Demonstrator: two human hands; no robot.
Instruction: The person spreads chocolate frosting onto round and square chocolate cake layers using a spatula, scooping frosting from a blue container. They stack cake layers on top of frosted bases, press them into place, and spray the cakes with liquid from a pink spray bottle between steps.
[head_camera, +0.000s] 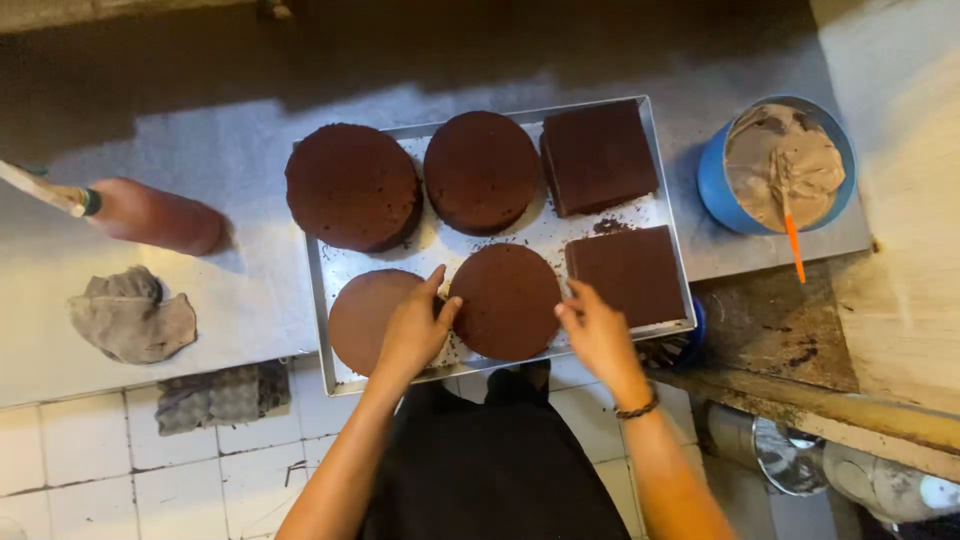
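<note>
Looking down at the counter (230, 160), you have both hands on the round dark cake layer (506, 300) at the front middle of the metal tray (322, 300). Your left hand (412, 328) rests against its left edge, fingers (432, 285) together and the thumb spread toward the cake; your right hand (598, 332) touches its right edge with fingers slightly apart, a dark bracelet (637, 408) at the wrist. Neither hand seems to be gripping, though the view is too dim to be sure whether the layer is lifted or lying flat. Just beside your left hand lies a paler, thin round layer (362, 315), partly covered by it. Behind sit two thicker round cakes (352, 185) (481, 170), and on the tray's right side two square cakes (598, 155) (628, 272). Right of the tray stands a blue tub of brown cream (782, 165) with an orange-handled tool (793, 245) in it. A red squeeze bottle (160, 215) and a grey cloth (130, 315) lie well apart to the left.
</note>
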